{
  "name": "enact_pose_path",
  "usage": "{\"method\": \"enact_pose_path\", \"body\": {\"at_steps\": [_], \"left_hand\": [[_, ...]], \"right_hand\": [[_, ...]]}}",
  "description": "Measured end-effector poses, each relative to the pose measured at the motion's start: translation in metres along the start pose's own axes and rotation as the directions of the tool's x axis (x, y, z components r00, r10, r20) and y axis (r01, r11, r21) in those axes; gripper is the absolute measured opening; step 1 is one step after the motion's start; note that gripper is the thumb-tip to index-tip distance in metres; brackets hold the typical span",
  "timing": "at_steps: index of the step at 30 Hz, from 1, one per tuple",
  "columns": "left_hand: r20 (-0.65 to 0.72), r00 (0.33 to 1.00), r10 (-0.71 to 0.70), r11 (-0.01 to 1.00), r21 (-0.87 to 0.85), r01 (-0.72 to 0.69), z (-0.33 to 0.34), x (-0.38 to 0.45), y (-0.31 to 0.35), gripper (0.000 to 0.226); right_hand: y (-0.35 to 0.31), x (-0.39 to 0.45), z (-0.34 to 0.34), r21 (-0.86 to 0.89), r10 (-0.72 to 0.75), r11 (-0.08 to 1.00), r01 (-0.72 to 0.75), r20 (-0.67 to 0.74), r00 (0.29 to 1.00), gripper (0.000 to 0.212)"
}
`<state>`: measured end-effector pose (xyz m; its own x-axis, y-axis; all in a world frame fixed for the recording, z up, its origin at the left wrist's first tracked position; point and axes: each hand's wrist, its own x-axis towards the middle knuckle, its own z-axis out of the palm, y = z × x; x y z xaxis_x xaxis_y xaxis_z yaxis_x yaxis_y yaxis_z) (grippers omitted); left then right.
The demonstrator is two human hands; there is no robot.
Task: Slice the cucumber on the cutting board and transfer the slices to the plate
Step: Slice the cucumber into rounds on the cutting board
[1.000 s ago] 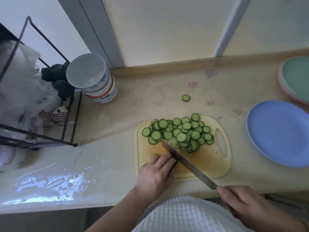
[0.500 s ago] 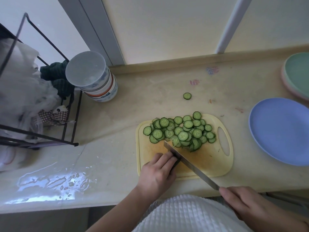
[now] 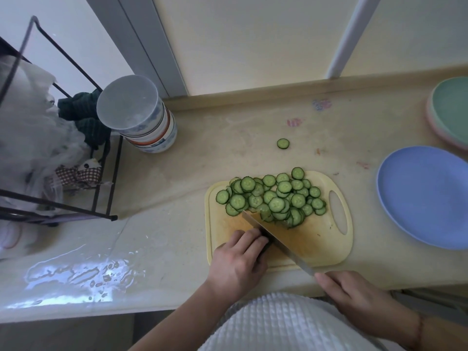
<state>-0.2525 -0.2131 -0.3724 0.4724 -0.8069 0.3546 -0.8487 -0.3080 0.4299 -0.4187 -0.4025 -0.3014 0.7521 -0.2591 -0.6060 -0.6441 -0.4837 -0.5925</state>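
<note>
A pile of green cucumber slices [image 3: 273,198] covers the far half of the yellow cutting board [image 3: 316,247]. My left hand [image 3: 238,262] rests on the board's near left part with its fingers curled over a small dark cucumber end [image 3: 264,247], mostly hidden. My right hand [image 3: 354,300] grips the handle of a knife [image 3: 276,239] whose blade runs diagonally from the near edge up against my left fingers to the pile. One stray slice [image 3: 283,143] lies on the counter behind the board. The blue plate [image 3: 425,196] sits empty to the right.
A green plate on a pink one [image 3: 450,112] stands at the far right. A stack of bowls with a clear lid [image 3: 141,117] sits at the back left beside a black wire rack [image 3: 50,203] with bags and cloth. Water pools on the counter [image 3: 76,274] at near left.
The knife blade has stayed against my left fingers with only slight motion. The view has shifted a little; the slices and plates lie as before.
</note>
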Motion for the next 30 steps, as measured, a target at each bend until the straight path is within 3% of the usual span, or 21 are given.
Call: {"method": "enact_pose_path", "body": {"at_steps": [5,14,22,25,30], "left_hand": [[-0.024,1.000,0.002,1.000,0.007,-0.002,0.000,0.000,0.000,0.021],[-0.048,0.999,0.002,1.000,-0.017,-0.002,0.003,0.000,0.000,0.016],[-0.022,1.000,0.000,1.000,-0.007,-0.001,0.002,-0.001,-0.001,0.021],[-0.018,1.000,-0.003,1.000,-0.026,0.002,0.002,-0.001,0.000,0.021],[-0.010,1.000,-0.017,0.999,-0.050,0.017,0.000,0.000,0.000,0.025]], "right_hand": [[-0.011,-0.010,-0.006,0.027,0.014,1.000,-0.013,-0.025,1.000,0.065],[-0.015,-0.022,-0.009,-0.005,-0.002,1.000,0.002,-0.038,0.999,0.086],[-0.016,-0.021,-0.005,0.040,0.022,0.999,-0.020,-0.041,0.999,0.088],[-0.014,-0.012,0.001,0.015,0.082,0.997,-0.081,-0.041,0.996,0.076],[-0.012,0.000,0.005,0.002,0.020,1.000,-0.020,-0.020,1.000,0.073]]}}
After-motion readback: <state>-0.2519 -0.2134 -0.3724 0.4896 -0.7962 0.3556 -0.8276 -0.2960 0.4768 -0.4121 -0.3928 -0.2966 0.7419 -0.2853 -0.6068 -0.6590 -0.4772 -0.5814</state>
